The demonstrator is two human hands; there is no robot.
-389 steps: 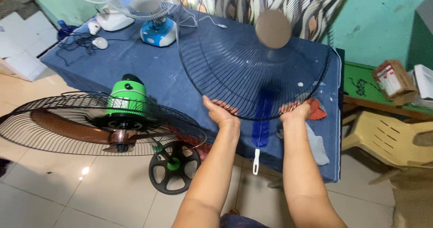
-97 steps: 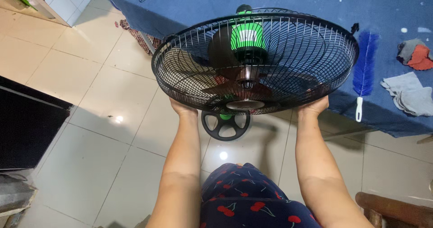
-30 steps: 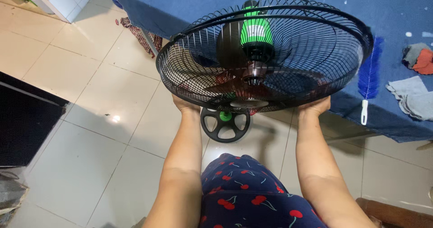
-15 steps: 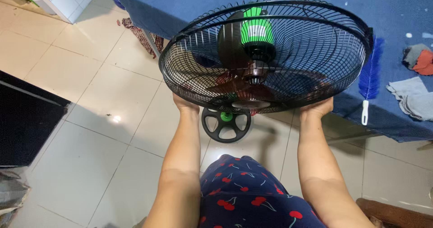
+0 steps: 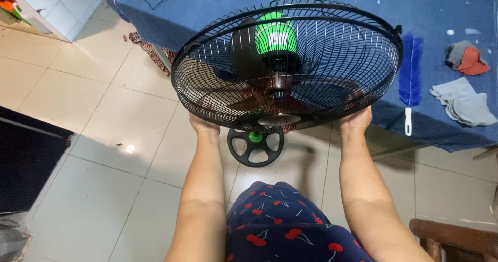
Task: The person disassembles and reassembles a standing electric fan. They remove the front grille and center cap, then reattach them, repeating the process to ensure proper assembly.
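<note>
Tiled floor [image 5: 104, 116], blue-clothed worktop [image 5: 363, 2] behind. Left hand [image 5: 203, 124] and right hand [image 5: 356, 120] are gripping the black fan cage [image 5: 290, 59] rim, holding it over the floor; heavy motor side could be tipping it, slipping grip.

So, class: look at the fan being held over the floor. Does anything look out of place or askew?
Nothing looks damaged. The fan cage is closed around the blades, held level by the left hand and right hand.

One caged fan [image 5: 287, 67], two hands, one round black base [image 5: 256, 146], one blue brush [image 5: 411, 75], several rags [image 5: 463, 102] on one counter [image 5: 358, 2].
</note>
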